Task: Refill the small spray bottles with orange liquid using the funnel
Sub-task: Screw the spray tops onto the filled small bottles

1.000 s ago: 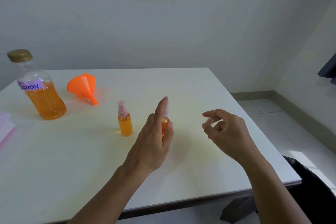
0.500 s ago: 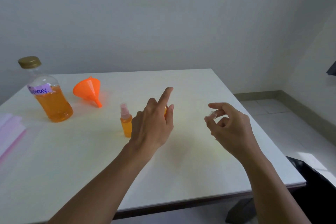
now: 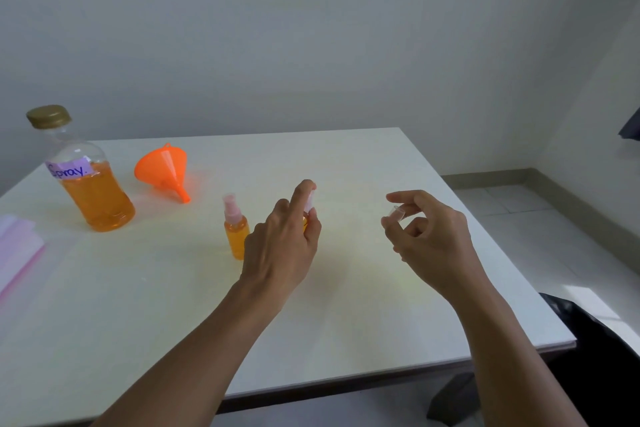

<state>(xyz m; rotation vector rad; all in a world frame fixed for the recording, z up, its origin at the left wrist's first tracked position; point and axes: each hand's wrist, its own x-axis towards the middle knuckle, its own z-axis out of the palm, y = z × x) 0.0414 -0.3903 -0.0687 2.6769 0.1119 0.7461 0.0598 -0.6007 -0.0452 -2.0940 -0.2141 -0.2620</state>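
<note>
While L hand [image 3: 280, 246] grips mostly hidden spray btl [image 3: 309, 202], R hand [image 3: 429, 239] pinches faint clear cap [image 3: 396, 211].

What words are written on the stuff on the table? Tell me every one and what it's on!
"Spray." is handwritten on the purple label of the big bottle.
No other text shows: none on the funnel, the standing spray bottle or the clear cap in the right hand. The held spray bottle is mostly hidden by the left hand.

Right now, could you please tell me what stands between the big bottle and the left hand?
A small spray bottle stands between them, close beside the left hand; the head view shows it.
</note>
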